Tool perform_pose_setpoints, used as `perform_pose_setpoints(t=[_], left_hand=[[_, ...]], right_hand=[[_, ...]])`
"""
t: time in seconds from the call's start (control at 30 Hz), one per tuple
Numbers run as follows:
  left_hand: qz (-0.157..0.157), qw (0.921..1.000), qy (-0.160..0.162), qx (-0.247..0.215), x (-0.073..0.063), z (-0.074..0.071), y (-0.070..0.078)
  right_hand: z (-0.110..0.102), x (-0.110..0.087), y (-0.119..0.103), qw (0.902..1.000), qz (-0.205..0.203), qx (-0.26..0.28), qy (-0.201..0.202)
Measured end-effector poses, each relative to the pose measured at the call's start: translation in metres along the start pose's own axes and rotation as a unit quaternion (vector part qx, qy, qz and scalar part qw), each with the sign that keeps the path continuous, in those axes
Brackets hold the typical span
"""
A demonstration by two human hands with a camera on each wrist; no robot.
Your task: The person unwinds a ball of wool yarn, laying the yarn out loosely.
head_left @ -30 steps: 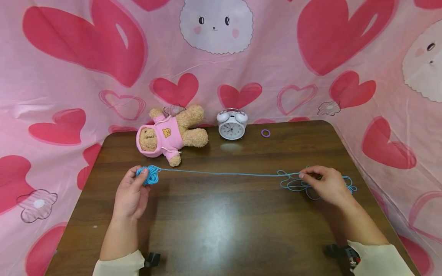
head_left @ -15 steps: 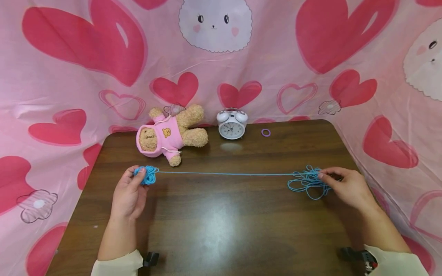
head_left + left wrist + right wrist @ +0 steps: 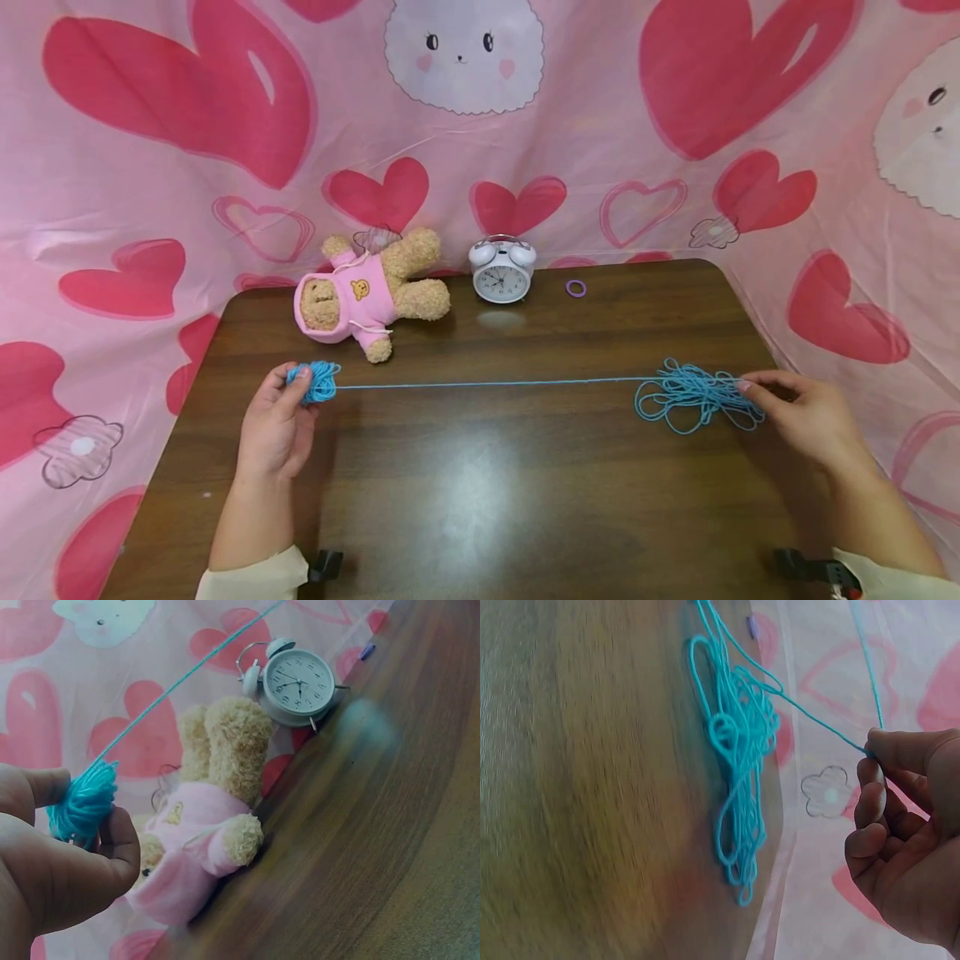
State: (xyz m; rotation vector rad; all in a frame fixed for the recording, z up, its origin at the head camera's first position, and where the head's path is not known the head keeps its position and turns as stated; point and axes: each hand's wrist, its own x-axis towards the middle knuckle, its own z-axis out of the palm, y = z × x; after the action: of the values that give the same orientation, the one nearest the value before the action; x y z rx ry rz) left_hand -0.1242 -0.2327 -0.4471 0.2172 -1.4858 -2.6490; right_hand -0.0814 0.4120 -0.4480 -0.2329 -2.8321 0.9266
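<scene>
My left hand [image 3: 276,421] grips a small wound bundle of blue yarn [image 3: 84,802] between thumb and fingers, raised at the left side of the table. From the bundle a single strand [image 3: 487,383] runs straight and taut across to the right. My right hand [image 3: 806,417] pinches that strand between thumb and fingertips near the right table edge, as the right wrist view also shows. Below and beside the right fingertips, a loose tangle of the same blue yarn [image 3: 742,750] lies in loops on the table. Part of the strand leads from the pinch down into the tangle.
Along the back of the brown table [image 3: 480,467] lies a teddy bear [image 3: 367,292] in a pink hoodie. Right of it stands a white alarm clock [image 3: 502,271], then a purple ring [image 3: 576,288]. A pink heart-patterned cloth [image 3: 585,150] hangs behind.
My right hand has moved right, drawing the strand along and uncovering more of the loose tangle. The left hand with the yarn bundle has shifted only slightly left.
</scene>
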Motion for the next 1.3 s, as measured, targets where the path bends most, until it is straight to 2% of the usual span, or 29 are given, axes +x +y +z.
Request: perform_pose_setpoints(t=[0.13,0.33,0.47,0.6,0.83,0.93,1.13,1.3], left_hand=[[-0.009,0.9999,0.004,0.008,-0.001,-0.002,0.002],[-0.034,0.9993,-0.013,0.004,-0.003,-0.005,0.005],[-0.045,0.9990,0.001,0.005,-0.003,-0.006,0.005],[-0.031,0.9995,0.007,-0.004,-0.003,-0.007,0.003],[0.010,0.9992,-0.009,-0.039,-0.001,-0.008,-0.003],[0.012,0.9989,-0.010,-0.044,-0.001,-0.008,-0.004],[0.005,0.9998,0.004,-0.020,0.000,-0.010,-0.002],[0.011,0.9998,0.002,-0.016,0.001,-0.011,-0.003]], right_hand=[[-0.004,-0.002,0.007,0.9999,0.003,-0.005,0.009],[-0.005,-0.001,0.012,0.9998,0.012,-0.010,0.008],[-0.003,0.001,0.015,0.9999,0.011,-0.011,0.001],[-0.003,0.004,0.019,0.9996,0.022,-0.013,-0.007],[-0.006,0.007,0.032,0.9984,0.052,-0.016,-0.015],[-0.008,0.007,0.038,0.9978,0.061,-0.018,-0.015],[-0.010,0.008,0.050,0.9968,0.076,-0.015,-0.016],[-0.009,0.006,0.056,0.9956,0.089,-0.018,-0.023]])
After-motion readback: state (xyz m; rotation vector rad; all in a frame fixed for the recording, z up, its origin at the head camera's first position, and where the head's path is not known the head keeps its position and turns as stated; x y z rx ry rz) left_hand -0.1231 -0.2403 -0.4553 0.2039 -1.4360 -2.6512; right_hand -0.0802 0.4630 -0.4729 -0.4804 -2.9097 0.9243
